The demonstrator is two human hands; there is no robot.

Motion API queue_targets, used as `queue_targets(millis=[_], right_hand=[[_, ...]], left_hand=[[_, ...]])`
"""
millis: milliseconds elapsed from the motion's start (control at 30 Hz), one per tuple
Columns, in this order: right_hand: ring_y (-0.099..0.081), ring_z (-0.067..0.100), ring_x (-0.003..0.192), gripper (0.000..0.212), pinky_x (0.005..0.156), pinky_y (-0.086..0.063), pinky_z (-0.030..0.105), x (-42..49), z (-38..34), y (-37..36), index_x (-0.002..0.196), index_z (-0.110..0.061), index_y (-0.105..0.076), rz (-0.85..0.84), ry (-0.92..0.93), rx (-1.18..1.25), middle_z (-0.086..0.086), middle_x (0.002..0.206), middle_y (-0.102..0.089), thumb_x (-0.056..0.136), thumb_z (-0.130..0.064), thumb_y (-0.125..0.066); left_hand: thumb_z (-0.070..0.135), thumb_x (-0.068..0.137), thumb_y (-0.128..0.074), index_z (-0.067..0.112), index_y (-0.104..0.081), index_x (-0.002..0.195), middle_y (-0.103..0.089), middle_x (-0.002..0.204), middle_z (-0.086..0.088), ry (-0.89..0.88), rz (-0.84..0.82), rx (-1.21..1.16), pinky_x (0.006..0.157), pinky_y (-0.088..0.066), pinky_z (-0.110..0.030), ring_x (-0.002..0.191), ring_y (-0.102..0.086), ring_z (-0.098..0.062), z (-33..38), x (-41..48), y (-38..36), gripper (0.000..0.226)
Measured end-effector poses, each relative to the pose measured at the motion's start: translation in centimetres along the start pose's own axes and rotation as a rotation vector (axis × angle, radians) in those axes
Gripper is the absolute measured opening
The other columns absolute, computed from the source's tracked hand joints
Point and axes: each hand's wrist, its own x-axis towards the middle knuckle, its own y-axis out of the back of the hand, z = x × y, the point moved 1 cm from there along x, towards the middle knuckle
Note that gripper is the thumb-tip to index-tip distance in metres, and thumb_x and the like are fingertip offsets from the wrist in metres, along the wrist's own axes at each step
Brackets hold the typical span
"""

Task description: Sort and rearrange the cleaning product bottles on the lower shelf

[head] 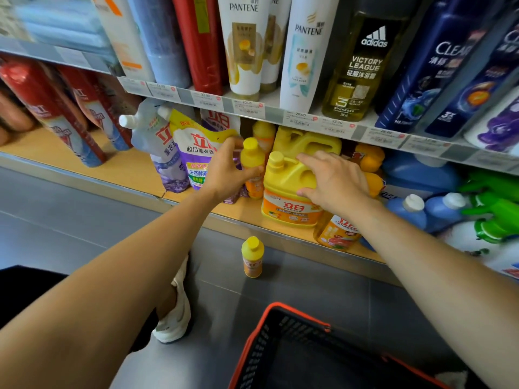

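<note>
My left hand (227, 169) curls round a small yellow-capped bottle (252, 155) standing on the lower shelf (134, 169). Just to its right, my right hand (334, 178) lies with spread fingers on the handle and shoulder of a large yellow detergent jug (286, 203) at the shelf's front edge. A second yellow jug (306, 141) stands behind it. One more small yellow bottle (252, 256) stands on the floor below the shelf. An orange-labelled bottle (337, 231) sits under my right wrist.
Purple refill pouches (193, 155) lean left of my left hand; red cans (56, 113) stand further left. Blue bottles (427, 209) and green spray bottles (494, 211) fill the right. Shampoo bottles line the upper shelf (247, 108). A red-rimmed basket (303, 349) and a white shoe (174, 318) occupy the floor.
</note>
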Motion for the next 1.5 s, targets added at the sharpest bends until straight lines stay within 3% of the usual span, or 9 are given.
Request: queue_targets(millis=[233,333,467,700,867,967,1100,1233,1500], right_hand=[[-0.052,0.026,0.124,0.079,0.097,-0.044,0.041,-0.1,-0.2,0.5,0.147,-0.032,-0.040,-0.052,0.005,0.035,-0.002,0.135,-0.055,0.080,-0.057,-0.073],[-0.044,0.023,0.132,0.082,0.105,-0.038,0.042,-0.4,-0.5,1.7,0.149,-0.032,-0.040,-0.048,0.014,0.250,-0.004,0.145,-0.049,0.078,-0.052,-0.076],[-0.045,0.023,0.132,0.081,0.107,-0.037,0.041,-2.1,-2.6,3.6,0.143,-0.026,-0.051,0.043,0.000,0.541,0.000,0.142,-0.054,0.073,-0.048,-0.083],[-0.060,0.010,0.113,0.093,0.087,-0.055,0.028,-7.1,-5.5,5.7,0.143,-0.032,-0.042,-0.083,-0.086,1.075,-0.011,0.123,-0.059,0.064,-0.043,-0.091],[-0.061,-0.009,0.102,0.068,0.077,-0.052,0.011,-9.7,-3.7,8.4,0.114,-0.048,-0.050,0.000,-0.107,1.129,-0.023,0.105,-0.063,0.065,-0.028,-0.093],[-0.065,0.004,0.106,0.072,0.089,-0.058,0.032,-10.9,-1.8,9.4,0.122,-0.036,-0.053,0.007,-0.129,1.151,-0.011,0.113,-0.069,0.064,-0.024,-0.094],[-0.067,0.009,0.101,0.067,0.085,-0.057,0.031,-11.8,0.5,10.0,0.116,-0.040,-0.052,0.082,-0.168,1.119,-0.010,0.109,-0.069,0.064,-0.025,-0.093],[-0.067,0.011,0.100,0.070,0.084,-0.057,0.031,-11.8,1.4,9.4,0.118,-0.039,-0.053,0.181,-0.249,1.080,-0.009,0.106,-0.069,0.063,-0.026,-0.094],[-0.065,0.027,0.118,0.064,0.099,-0.054,0.044,-11.0,4.1,11.3,0.132,-0.022,-0.061,-0.259,-0.258,1.691,0.008,0.126,-0.069,0.072,-0.021,-0.083]], left_hand=[[0.017,0.080,-0.086,0.019,-0.055,0.116,-0.064,0.112,-0.002,-0.009,-0.011,0.003,0.059,-0.059,-0.034,0.082,-0.063,0.006,2.7,-3.8,1.8,0.048],[0.023,0.083,-0.084,0.026,-0.057,0.114,-0.065,0.108,0.011,-0.062,-0.048,0.048,0.078,-0.058,-0.029,0.097,-0.062,-0.001,5.2,-4.6,3.1,0.041],[0.032,0.079,-0.086,0.029,-0.058,0.109,-0.065,0.100,0.017,-0.119,-0.149,0.093,0.072,-0.050,-0.011,0.091,-0.061,0.004,9.5,-6.0,5.1,0.041],[0.031,0.080,-0.085,0.019,-0.062,0.120,-0.073,0.109,-0.003,-0.165,-0.250,-0.168,0.085,-0.059,-0.051,0.098,-0.070,-0.028,16.3,-8.8,6.9,0.048],[0.028,0.077,-0.081,0.013,-0.064,0.117,-0.072,0.108,-0.019,-0.071,-0.291,-0.445,0.082,-0.055,-0.068,0.097,-0.070,-0.041,18.0,-9.3,5.9,0.046],[0.024,0.083,-0.081,0.011,-0.067,0.111,-0.075,0.098,-0.009,-0.071,-0.269,-0.476,0.078,-0.059,-0.048,0.088,-0.072,-0.023,18.8,-8.5,4.3,0.034],[0.023,0.088,-0.077,0.020,-0.068,0.119,-0.071,0.089,0.004,-0.120,-0.320,-0.469,0.075,-0.056,-0.028,0.086,-0.067,-0.014,20.3,-7.6,1.5,0.033],[0.027,0.088,-0.074,0.026,-0.070,0.120,-0.070,0.106,-0.019,-0.184,-0.295,-0.459,0.090,-0.056,-0.058,0.103,-0.065,-0.042,21.3,-6.6,-0.4,0.032],[0.030,0.097,-0.063,0.027,-0.067,0.129,-0.074,0.115,-0.004,-0.113,-0.374,-0.628,0.093,-0.058,-0.037,0.113,-0.068,-0.021,23.8,-5.2,-0.7,0.033]])
